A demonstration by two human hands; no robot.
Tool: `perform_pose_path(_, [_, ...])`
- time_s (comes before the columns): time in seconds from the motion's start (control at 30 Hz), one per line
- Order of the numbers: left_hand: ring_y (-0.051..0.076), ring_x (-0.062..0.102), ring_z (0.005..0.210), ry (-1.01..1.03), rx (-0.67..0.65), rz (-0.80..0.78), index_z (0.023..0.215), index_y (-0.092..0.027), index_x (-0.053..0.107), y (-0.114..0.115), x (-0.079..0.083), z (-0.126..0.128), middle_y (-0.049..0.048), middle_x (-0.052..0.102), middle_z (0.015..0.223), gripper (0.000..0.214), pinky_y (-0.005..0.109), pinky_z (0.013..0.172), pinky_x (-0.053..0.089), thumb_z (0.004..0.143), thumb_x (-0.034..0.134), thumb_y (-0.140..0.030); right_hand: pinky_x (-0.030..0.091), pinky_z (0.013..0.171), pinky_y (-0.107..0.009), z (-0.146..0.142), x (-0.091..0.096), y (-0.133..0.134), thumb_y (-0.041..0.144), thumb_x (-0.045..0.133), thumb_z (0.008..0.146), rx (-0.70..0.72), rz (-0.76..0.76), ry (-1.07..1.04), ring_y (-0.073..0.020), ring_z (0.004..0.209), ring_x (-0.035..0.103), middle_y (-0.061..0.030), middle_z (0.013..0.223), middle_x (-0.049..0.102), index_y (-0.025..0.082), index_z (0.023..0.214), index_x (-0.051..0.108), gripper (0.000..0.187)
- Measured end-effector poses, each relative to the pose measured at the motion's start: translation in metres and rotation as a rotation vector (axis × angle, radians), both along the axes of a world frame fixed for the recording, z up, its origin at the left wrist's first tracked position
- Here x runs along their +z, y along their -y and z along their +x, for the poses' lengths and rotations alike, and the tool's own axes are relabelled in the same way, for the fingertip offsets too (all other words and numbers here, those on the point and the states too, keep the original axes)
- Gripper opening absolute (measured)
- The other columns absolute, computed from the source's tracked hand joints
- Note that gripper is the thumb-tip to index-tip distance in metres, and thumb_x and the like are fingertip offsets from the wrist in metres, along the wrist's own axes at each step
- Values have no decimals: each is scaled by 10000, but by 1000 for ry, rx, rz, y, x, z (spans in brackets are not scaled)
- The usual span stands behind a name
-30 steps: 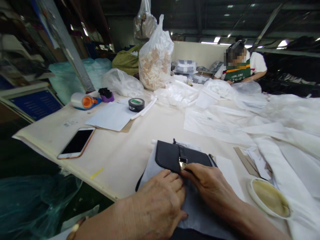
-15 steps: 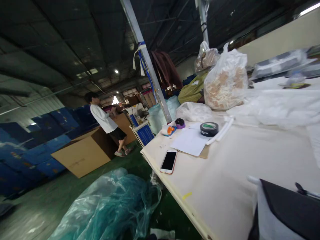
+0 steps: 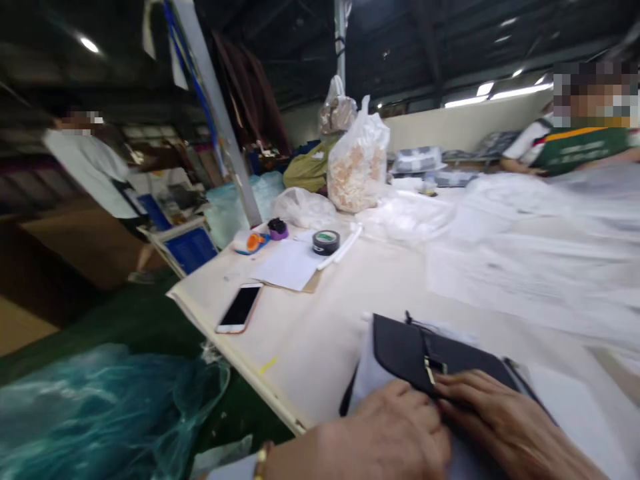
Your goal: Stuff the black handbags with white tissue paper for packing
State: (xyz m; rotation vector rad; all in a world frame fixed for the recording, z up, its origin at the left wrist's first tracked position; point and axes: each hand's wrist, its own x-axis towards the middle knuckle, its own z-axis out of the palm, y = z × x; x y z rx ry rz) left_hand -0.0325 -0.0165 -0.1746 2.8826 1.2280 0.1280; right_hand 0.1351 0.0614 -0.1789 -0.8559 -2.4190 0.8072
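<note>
A black leather bag [image 3: 410, 350] with a gold clasp lies on a sheet of white cloth [image 3: 367, 377] near the table's front edge. My left hand [image 3: 395, 437] rests on the cloth just below the bag, its fingers bent and close together. My right hand [image 3: 493, 417] lies on the bag's flap beside the clasp, fingers stretched along it. The picture is smeared by motion.
A phone [image 3: 240, 308], a sheet of paper [image 3: 289, 265], a roll of black tape [image 3: 326, 242] and a clear bag of tan pieces [image 3: 356, 163] sit on the cream table [image 3: 320, 320]. White cloth piles cover the right. Two other people are at the far left and far right. Green plastic wrap [image 3: 100, 413] lies on the floor.
The view swung left to the hall and has come back toward the table. Both hands are in view again at the black bag, much as one second ago.
</note>
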Motion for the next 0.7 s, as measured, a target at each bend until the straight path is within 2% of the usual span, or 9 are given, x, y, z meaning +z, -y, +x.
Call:
perform_pose_path(0.1, [222, 518, 975, 110, 64, -83, 986, -111, 540, 0, 5, -2, 87, 590, 1014, 338, 344, 905, 392, 826, 523, -409, 479, 757, -300, 2, 20, 0, 321, 443, 857, -21, -148, 129, -184, 842, 611, -41, 885, 659, 246, 855, 664, 234])
perform_pose_path(0.23, [235, 503, 1049, 153, 120, -186, 1033, -112, 549, 9, 24, -2, 104, 590, 1073, 308, 367, 986, 338, 862, 484, -360, 407, 689, -295, -5, 26, -3, 360, 432, 857, -99, -291, 157, -180, 756, 574, -22, 770, 629, 198, 768, 649, 285])
perform_pose_path(0.33, [242, 516, 1037, 166, 129, -203, 1033, -114, 557, 11, 30, 0, 114, 600, 1059, 288, 386, 971, 354, 861, 488, -333, 332, 578, -271, -5, 27, -7, 393, 442, 838, -137, -366, 152, -147, 624, 494, 10, 647, 553, 174, 734, 634, 309])
perform_pose_path(0.47, [235, 537, 999, 189, 128, -192, 978, -119, 576, 9, 27, 1, 105, 616, 1001, 249, 383, 958, 365, 845, 519, -322, 247, 517, -264, -5, 28, -9, 410, 470, 804, -170, -409, 140, -115, 547, 371, 39, 569, 418, 160, 657, 592, 314])
perform_pose_path(0.7, [235, 544, 965, 180, 106, -150, 948, -109, 585, 9, 26, 0, 106, 622, 963, 250, 379, 919, 387, 847, 515, -327, 252, 518, -264, -6, 24, -9, 424, 464, 798, -182, -382, 157, -118, 550, 364, 33, 569, 418, 155, 700, 624, 328])
